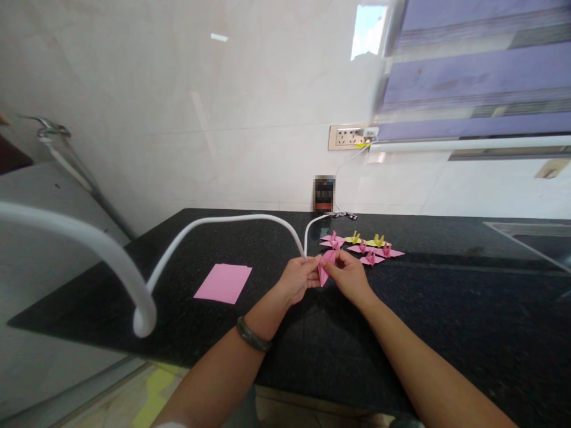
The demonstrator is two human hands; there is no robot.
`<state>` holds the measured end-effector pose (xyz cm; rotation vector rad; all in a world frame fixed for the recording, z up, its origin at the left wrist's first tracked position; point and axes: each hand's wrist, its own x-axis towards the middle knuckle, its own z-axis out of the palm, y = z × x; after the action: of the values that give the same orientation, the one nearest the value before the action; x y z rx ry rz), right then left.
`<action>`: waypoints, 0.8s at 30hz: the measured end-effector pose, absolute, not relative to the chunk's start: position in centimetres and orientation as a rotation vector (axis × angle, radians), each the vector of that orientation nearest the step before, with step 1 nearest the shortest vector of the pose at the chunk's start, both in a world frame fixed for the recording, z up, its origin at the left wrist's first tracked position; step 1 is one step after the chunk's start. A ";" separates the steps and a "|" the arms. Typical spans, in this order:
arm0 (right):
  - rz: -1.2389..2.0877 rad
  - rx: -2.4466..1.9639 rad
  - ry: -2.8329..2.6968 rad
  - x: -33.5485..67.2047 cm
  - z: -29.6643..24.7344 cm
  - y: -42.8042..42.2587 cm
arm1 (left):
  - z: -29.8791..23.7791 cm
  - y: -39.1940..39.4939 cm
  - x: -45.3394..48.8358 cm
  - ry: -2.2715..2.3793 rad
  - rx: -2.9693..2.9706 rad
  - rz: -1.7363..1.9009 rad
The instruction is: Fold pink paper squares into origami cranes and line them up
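Note:
My left hand (298,277) and my right hand (351,273) meet over the black countertop (446,309), both pinching a partly folded pink paper piece (325,265) between the fingertips. The paper points downward between the two hands. A dark bracelet (252,334) sits on my left wrist. Just beyond the hands lie several finished folded paper figures (362,246), pink and yellow, in a small cluster. A flat stack of pink paper squares (223,283) lies on the counter to the left of my left hand.
A white cable (214,223) loops across the counter from the lower left toward a small dark device (324,195) standing against the wall. A wall socket (350,137) with a plug is above it. A sink edge (526,235) shows at the right.

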<state>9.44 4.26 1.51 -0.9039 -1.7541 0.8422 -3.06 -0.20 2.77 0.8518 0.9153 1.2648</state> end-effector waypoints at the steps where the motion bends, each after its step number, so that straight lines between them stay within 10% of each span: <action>1: 0.843 -0.904 -1.753 9.4 1.6 4.2 | 2.8 -0.2 -3.0 0.913 0.850 1.269; 24: 0.822 -0.873 -1.641 9.7 2.3 4.3 | 2.3 0.5 -3.4 1.417 1.369 1.433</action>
<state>9.74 4.26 2.27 -0.8731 -1.6411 0.8220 -3.40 0.48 2.29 1.3693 1.4169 1.4329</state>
